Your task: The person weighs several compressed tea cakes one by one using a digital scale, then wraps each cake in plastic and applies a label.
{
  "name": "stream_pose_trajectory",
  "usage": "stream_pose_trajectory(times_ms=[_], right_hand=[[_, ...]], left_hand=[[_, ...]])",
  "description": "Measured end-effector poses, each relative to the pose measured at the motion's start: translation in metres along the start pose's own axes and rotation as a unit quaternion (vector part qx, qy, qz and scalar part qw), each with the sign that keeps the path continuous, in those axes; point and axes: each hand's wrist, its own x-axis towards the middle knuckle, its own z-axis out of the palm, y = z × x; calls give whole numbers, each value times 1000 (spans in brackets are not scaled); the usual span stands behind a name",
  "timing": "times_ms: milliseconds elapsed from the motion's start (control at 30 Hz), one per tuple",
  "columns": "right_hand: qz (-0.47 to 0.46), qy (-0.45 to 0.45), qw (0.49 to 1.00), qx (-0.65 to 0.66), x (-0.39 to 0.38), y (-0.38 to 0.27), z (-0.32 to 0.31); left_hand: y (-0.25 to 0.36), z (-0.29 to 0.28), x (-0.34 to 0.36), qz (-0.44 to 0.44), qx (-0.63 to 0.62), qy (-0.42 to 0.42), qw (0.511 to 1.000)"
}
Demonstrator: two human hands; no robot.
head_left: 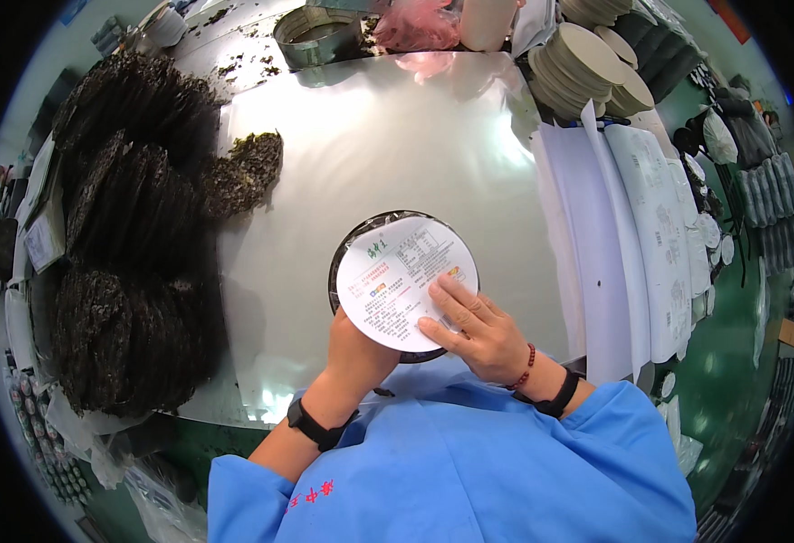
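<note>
A round white printed paper label (383, 281) lies over a round dark pack (334, 270), which looks like dried seaweed in clear film, close to my body. My left hand (359, 355) supports the pack from below and its near left side; its fingers are hidden beneath. Across the right part of the label rest the outstretched fingers of my right hand (480, 337), pressing lightly or just touching. Tall stacks of dark dried seaweed discs (130, 199) stand to the left. One loose piece of seaweed (245, 174) lies beside them on the shiny work surface (325, 154).
Behind the work surface stand a metal ring (317, 38), a crumpled pink plastic bag (415, 25) and a pale container (487, 23). Stacks of round cream discs (578, 68) sit at the far right. White printed sheets (646, 235) line the right edge, above green floor (723, 362).
</note>
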Motion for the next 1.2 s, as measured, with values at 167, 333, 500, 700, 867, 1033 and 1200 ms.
stream_pose_trajectory(times_ms=[167, 333, 500, 700, 867, 1033, 1200], right_hand=[[36, -90, 995, -25, 4, -3, 0], [75, -179, 981, -10, 51, -13, -23], [30, -118, 992, -24, 63, 34, 48], [-76, -183, 980, -26, 55, 5, 61], [-69, -156, 985, 27, 53, -3, 70], [178, -39, 951, -249, 67, 70, 29], [383, 44, 833, 397, 47, 75, 32]], left_hand=[[-6, -1, -12, 130, 146, -17, 981], [-7, -2, -10, 120, 99, 7, 988], [-18, -11, -10, 97, 5, 27, 995], [-5, 15, -4, -122, -36, 242, 962], [-15, 19, -7, -126, -87, 210, 966], [-41, 24, -35, -263, -74, 179, 945], [-12, -8, -9, -222, -669, 151, 693]])
